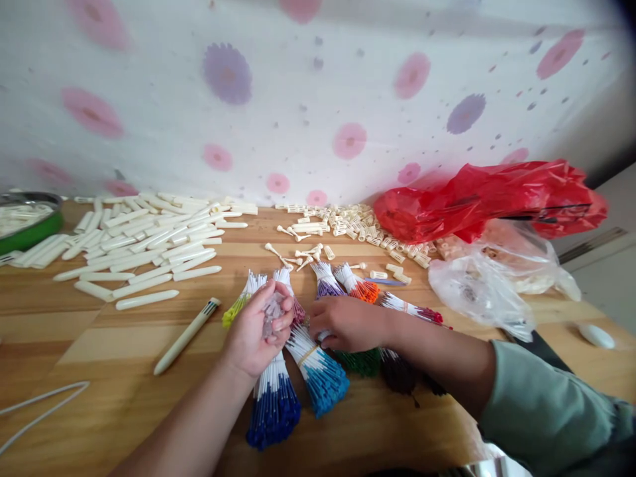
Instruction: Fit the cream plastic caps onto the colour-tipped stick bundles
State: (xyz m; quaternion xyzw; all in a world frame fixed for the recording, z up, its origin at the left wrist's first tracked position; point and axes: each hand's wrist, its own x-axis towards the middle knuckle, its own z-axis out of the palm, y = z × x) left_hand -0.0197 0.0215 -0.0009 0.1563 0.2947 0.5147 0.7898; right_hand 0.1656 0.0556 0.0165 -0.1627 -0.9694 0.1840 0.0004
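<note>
Bundles of coloured pen refills lie on the wooden table: a dark blue bundle (273,405), a light blue bundle (320,374), a purple one (328,283), an orange one (360,287) and a red one (415,309). My left hand (258,329) is curled around a small clear plastic part, held above the bundles. My right hand (345,322) rests palm down on the light blue bundle's white end, fingers pinched on it. An assembled white pen (185,336) lies to the left.
A heap of white pen barrels (144,242) covers the back left, by a green bowl (27,225). Small white clips and plungers (348,222) lie at the back centre. Red (487,195) and clear (491,281) plastic bags sit right. A white cord (40,404) lies front left.
</note>
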